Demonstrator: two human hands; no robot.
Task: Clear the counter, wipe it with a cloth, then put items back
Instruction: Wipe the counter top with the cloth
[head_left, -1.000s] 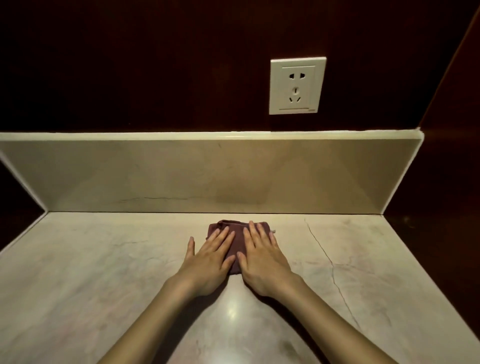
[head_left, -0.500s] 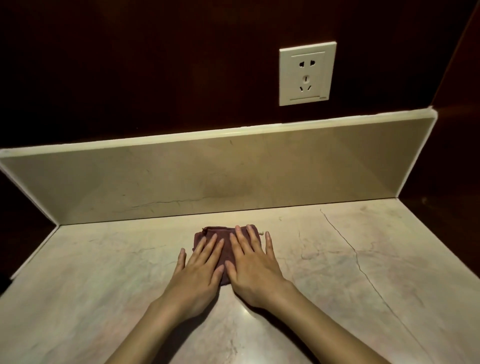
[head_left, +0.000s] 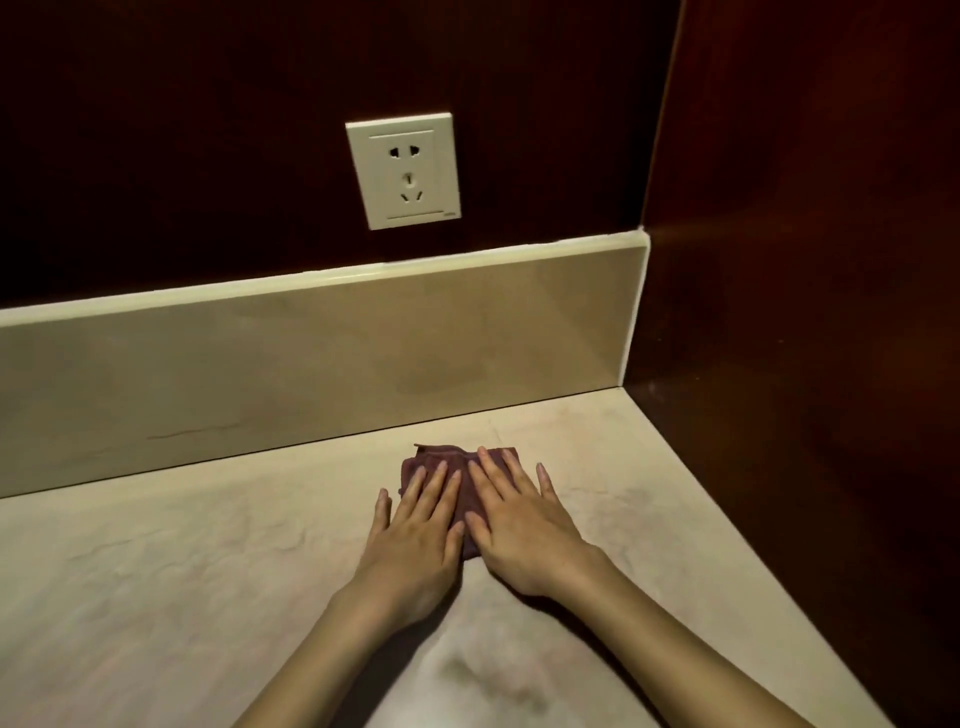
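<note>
A small folded maroon cloth (head_left: 450, 459) lies flat on the pale marble counter (head_left: 182, 582), close to the back right corner. My left hand (head_left: 415, 540) presses on its left part with straight fingers. My right hand (head_left: 519, 530) presses on its right part, fingers spread and straight. The two hands lie side by side and hide most of the cloth; only its far edge and a strip between the hands show.
A beige marble upstand (head_left: 311, 364) runs along the back of the counter. A dark wooden wall (head_left: 805, 364) closes the right side. A white wall socket (head_left: 404, 170) sits above the upstand.
Both hands have slid the cloth to the right along the counter, toward the right wall. The view has turned right with them, so the left corner is out of sight.
</note>
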